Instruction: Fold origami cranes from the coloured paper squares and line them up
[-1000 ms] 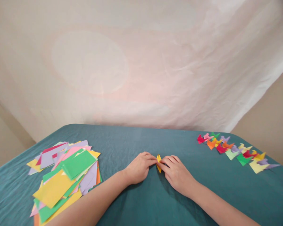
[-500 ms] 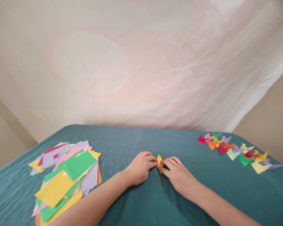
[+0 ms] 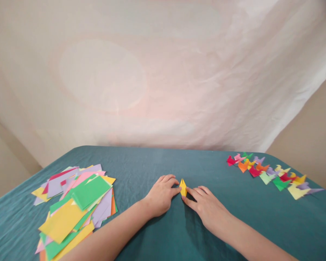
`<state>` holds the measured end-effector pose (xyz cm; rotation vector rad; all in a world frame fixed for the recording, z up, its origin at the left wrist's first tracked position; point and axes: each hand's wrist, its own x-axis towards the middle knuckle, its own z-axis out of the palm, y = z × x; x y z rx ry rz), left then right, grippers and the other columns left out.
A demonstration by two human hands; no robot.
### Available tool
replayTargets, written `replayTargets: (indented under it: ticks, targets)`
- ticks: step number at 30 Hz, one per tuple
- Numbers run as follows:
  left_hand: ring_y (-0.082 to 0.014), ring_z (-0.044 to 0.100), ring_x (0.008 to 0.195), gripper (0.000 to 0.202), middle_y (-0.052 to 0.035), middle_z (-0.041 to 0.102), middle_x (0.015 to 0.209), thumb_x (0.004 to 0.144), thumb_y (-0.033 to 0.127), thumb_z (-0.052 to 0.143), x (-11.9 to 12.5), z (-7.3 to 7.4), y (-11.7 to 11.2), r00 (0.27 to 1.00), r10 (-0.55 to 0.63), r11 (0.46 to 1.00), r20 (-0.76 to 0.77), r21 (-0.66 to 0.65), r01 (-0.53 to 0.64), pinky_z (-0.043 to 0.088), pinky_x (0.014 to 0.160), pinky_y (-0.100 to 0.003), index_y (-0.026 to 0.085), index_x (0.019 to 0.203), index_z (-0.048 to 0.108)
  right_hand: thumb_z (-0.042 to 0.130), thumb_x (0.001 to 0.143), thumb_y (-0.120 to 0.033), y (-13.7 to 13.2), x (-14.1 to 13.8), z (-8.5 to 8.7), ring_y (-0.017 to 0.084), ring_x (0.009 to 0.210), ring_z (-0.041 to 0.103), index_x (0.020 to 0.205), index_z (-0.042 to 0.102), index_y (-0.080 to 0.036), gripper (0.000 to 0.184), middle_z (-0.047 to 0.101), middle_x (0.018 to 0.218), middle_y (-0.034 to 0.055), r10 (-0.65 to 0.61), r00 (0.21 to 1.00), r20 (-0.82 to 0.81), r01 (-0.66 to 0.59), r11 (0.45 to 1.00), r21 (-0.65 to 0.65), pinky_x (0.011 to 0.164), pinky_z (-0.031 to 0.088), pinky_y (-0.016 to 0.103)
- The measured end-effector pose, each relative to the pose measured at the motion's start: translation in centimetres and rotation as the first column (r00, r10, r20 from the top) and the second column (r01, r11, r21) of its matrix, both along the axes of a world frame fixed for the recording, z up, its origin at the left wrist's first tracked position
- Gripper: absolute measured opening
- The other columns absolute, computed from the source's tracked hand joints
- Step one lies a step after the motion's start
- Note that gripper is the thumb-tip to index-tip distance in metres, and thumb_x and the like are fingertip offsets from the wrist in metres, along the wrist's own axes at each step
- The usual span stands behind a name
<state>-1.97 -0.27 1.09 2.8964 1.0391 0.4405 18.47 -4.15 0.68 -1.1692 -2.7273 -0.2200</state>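
Observation:
A small folded yellow paper piece lies on the teal tablecloth between my hands. My left hand rests on the cloth with curled fingers, its fingertips pressing the paper's left edge. My right hand lies flatter on the cloth, index finger and thumb pinching the paper's lower right side. Only the upper tip of the paper shows; the lower part is covered by my fingers.
A loose pile of coloured paper sheets covers the table's left side. A row of several folded paper figures in mixed colours lies at the far right. A creased white sheet hangs behind the table.
My right hand has slid down and toward me along the yellow paper, so more of the paper's top shows. My left hand has barely shifted.

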Motion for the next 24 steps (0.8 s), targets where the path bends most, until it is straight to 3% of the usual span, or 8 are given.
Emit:
replayTargets:
  ticks: [5, 11, 17, 20, 24]
  targets:
    - [-0.0246, 0.038, 0.118, 0.035, -0.006, 0.055, 0.113, 0.082, 0.013, 0.047, -0.1, -0.3, 0.1, 1.0, -0.022, 1.0, 0.001, 0.005, 0.022, 0.031, 0.099, -0.042, 0.023, 0.114, 0.057, 0.047, 0.085, -0.01, 0.1, 0.1, 0.2, 0.022, 0.098, 0.053, 0.108, 0.061, -0.025, 0.03, 0.058, 0.113, 0.0083, -0.026, 0.995, -0.097, 0.02, 0.998, -0.06, 0.084, 0.04, 0.038]
    - [-0.0242, 0.037, 0.119, 0.035, -0.0065, 0.055, 0.113, 0.082, 0.011, 0.047, 0.2, -0.2, 0.0, 1.0, -0.018, 1.0, -0.007, 0.005, 0.018, 0.032, 0.099, -0.041, 0.023, 0.114, 0.056, 0.04, 0.074, 0.003, 1.2, 1.2, 0.1, 0.018, 0.099, 0.053, 0.111, 0.059, -0.026, 0.051, 0.059, 0.111, 0.0044, -0.059, 0.957, -0.283, 0.018, 0.989, -0.146, 0.089, 0.039, 0.037]
    - [-0.0243, 0.038, 0.118, 0.034, -0.0069, 0.055, 0.112, 0.081, 0.011, 0.047, 0.4, -0.2, -0.1, 1.0, -0.018, 1.0, 0.004, 0.008, 0.018, 0.033, 0.098, -0.04, 0.021, 0.113, 0.056, 0.045, 0.081, -0.011, 3.2, 0.9, -0.7, 0.017, 0.087, 0.057, 0.1, 0.058, -0.018, 0.024, 0.06, 0.095, 0.0062, -0.212, 0.863, -0.458, 0.108, 0.964, -0.244, 0.079, 0.046, 0.03]
    - [-0.0243, 0.039, 0.118, 0.034, -0.0079, 0.056, 0.109, 0.081, 0.01, 0.046, 0.5, -0.4, -0.2, 1.0, -0.011, 1.0, 0.017, 0.018, 0.011, 0.034, 0.097, -0.04, 0.02, 0.112, 0.056, 0.051, 0.081, -0.02, 4.0, 0.1, -1.1, 0.017, 0.081, 0.057, 0.088, 0.058, -0.018, 0.01, 0.057, 0.088, 0.0053, -0.279, 0.854, -0.438, 0.179, 0.95, -0.256, 0.073, 0.046, 0.028]
    - [-0.024, 0.041, 0.116, 0.034, -0.0086, 0.056, 0.106, 0.082, 0.01, 0.045, 0.5, -0.6, -0.3, 0.999, -0.009, 1.0, 0.035, 0.018, 0.008, 0.035, 0.097, -0.039, 0.019, 0.113, 0.056, 0.055, 0.079, -0.027, 4.5, -0.7, -1.5, 0.016, 0.072, 0.057, 0.078, 0.056, -0.018, 0.009, 0.055, 0.079, 0.0032, -0.381, 0.844, -0.376, 0.287, 0.915, -0.283, 0.066, 0.045, 0.026]
